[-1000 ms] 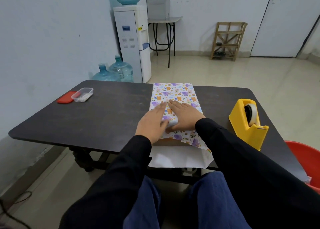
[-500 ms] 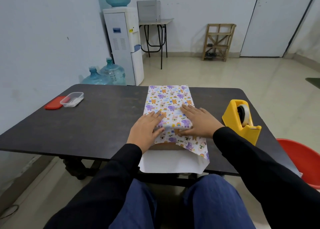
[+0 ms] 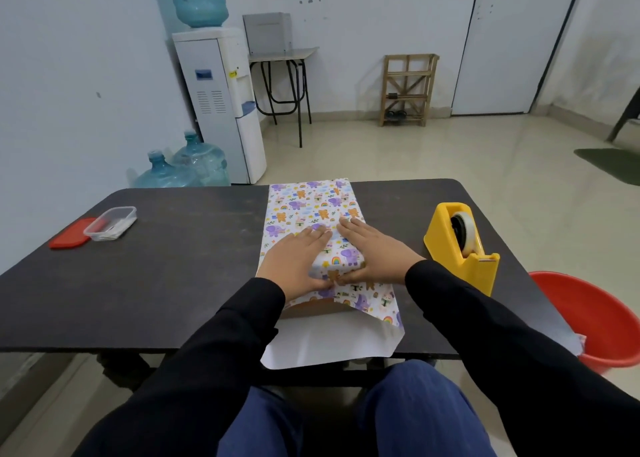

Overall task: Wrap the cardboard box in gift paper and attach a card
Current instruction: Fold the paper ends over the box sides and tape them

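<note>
1. The cardboard box [image 3: 313, 307] lies in the middle of the dark tabletop [image 3: 173, 269], near its front edge, with patterned gift paper [image 3: 311, 204] folded over it.
2. The left hand [image 3: 294, 262] and right hand [image 3: 375, 254] press flat on the paper side by side, fingers [image 3: 320, 232] straight and close together.
3. The paper's white underside overhangs the tabletop's front edge.
4. A yellow tape dispenser [image 3: 460, 252] stands to the right.

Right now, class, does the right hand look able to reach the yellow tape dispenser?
Probably yes. The right hand lies flat on the gift paper; the tape dispenser stands to its right, with only bare table between them. It must lift off the paper first.
</note>
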